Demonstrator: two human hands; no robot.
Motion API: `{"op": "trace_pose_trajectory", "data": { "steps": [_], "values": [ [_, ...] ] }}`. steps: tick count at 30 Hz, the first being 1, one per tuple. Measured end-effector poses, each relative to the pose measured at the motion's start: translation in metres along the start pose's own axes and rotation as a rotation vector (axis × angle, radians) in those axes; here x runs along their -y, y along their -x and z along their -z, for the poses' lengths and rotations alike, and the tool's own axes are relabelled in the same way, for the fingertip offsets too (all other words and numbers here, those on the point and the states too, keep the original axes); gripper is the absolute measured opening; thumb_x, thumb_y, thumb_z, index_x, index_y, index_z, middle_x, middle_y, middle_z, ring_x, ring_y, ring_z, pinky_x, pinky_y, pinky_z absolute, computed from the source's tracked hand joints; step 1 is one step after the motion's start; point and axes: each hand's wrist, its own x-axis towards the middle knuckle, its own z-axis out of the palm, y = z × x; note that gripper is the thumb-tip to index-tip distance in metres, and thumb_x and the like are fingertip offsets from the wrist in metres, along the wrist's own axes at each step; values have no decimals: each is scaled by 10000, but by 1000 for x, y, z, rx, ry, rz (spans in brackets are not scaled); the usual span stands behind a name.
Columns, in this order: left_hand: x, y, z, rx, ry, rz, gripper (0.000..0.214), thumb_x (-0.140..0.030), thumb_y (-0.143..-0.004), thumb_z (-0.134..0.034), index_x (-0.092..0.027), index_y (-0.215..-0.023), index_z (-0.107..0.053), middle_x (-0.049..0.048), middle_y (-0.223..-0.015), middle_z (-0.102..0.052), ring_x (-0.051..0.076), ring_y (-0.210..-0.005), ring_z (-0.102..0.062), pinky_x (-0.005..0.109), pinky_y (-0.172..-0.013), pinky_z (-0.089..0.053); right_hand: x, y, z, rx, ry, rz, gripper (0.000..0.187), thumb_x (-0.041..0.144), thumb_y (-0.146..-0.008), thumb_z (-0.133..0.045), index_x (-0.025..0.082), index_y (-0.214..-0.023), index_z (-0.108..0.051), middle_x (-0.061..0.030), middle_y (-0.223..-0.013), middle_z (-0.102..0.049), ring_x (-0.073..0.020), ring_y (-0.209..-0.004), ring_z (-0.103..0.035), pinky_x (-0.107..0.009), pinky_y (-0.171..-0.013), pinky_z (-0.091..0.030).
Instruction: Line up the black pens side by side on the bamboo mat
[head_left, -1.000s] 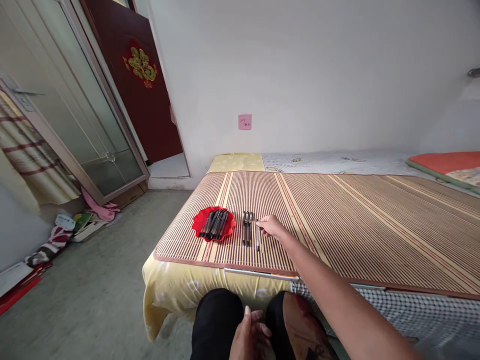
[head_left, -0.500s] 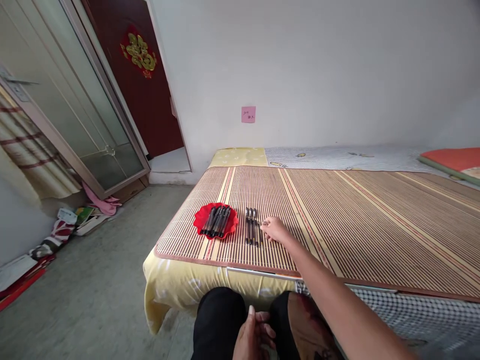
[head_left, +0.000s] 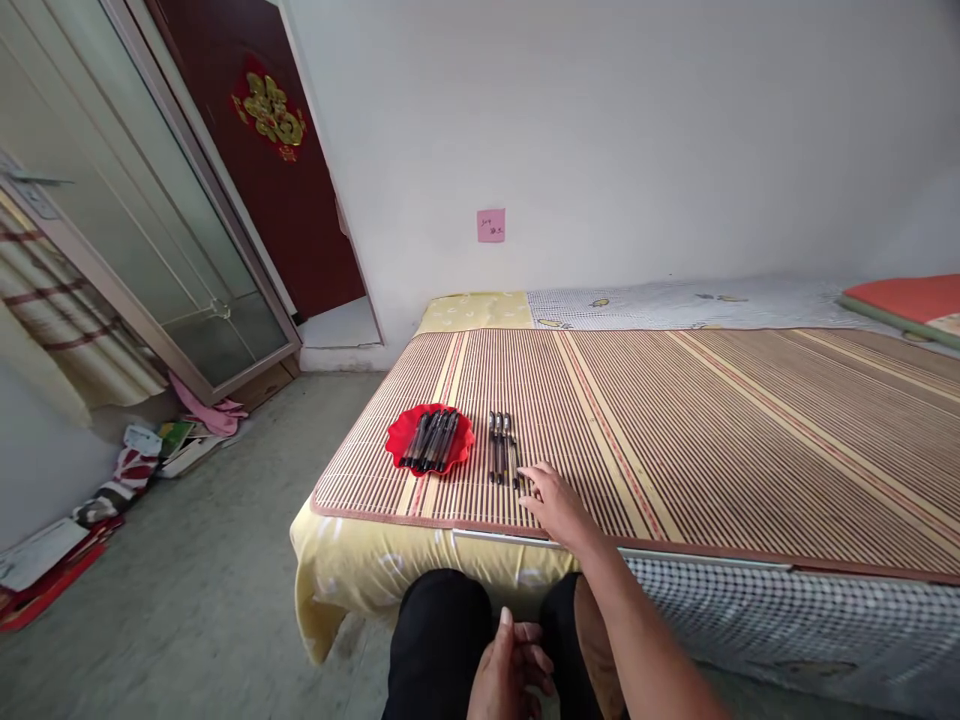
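Three dark pens [head_left: 500,447] lie side by side on the striped mat, caps toward the wall. The two on the left are nearly parallel, while the rightmost one slants, its lower end out to the right. My right hand [head_left: 556,503] is just right of that lower end, fingers apart and holding nothing; whether a fingertip touches the pen I cannot tell. Left of the pens, a red wavy-edged plate [head_left: 397,437] carries a bundle of several similar pens [head_left: 433,440]. My left hand [head_left: 504,672] rests between my knees, open, with fingers loosely bent and nothing visible in it.
The bamboo mat [head_left: 720,440] covers the bed over a yellow sheet [head_left: 360,560] and a checked one. A folded orange item [head_left: 907,300] lies at the far right. Books and cloths [head_left: 180,450] sit on the floor at left, near a glass door [head_left: 187,230].
My right hand has moved toward me from beside the pens' upper part to their lower ends, its fingers now farther apart. The rightmost pen's lower end slants outward more. My left hand stays put.
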Motion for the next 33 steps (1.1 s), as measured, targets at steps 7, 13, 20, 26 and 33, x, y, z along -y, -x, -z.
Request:
{"op": "trace_pose_trajectory", "data": {
  "steps": [7, 13, 20, 26, 33],
  "values": [
    [6, -2, -2, -16, -8, -5, 877, -946, -544, -637, -129, -857, -685, 60, -618, -675, 132, -443, -566, 197, -369, -164, 8, 2, 0, 18, 75, 12, 413, 146, -915, -559, 200, -1312, -662, -113, -1267, -606, -218, -1017, -653, -328, -913, -495],
    [5, -2, 0, -22, -23, 15, 895, -945, -523, -646, -121, -871, -677, 58, -624, -677, 138, -451, -577, 202, -369, -184, 10, 0, 0, 8, 74, -2, 415, 133, -925, -554, 211, -1317, -665, -99, -1253, -618, -215, -1013, -663, -330, -897, -509],
    [1, 1, -4, -46, -36, 28, 899, -936, -499, -666, -115, -866, -678, 62, -617, -677, 135, -443, -572, 205, -371, -186, 12, -2, -2, 3, 53, -7, 428, 107, -923, -564, 202, -1329, -659, -110, -1251, -624, -213, -982, -682, -339, -895, -535],
    [1, 1, -5, -48, -48, 24, 904, -950, -493, -648, -123, -857, -679, 61, -618, -679, 133, -440, -567, 207, -374, -177, 13, -2, -2, -9, 35, -15, 458, 102, -921, -574, 201, -1364, -630, -123, -1313, -607, -214, -992, -687, -345, -899, -550],
    [-7, 9, -13, -49, -38, 42, 951, -957, -394, -684, -113, -833, -686, 54, -596, -673, 128, -430, -558, 203, -371, -191, 11, -2, -1, -21, 15, -21, 464, 118, -931, -564, 212, -1382, -613, -121, -1359, -614, -221, -1012, -698, -352, -902, -556]
  ]
}}
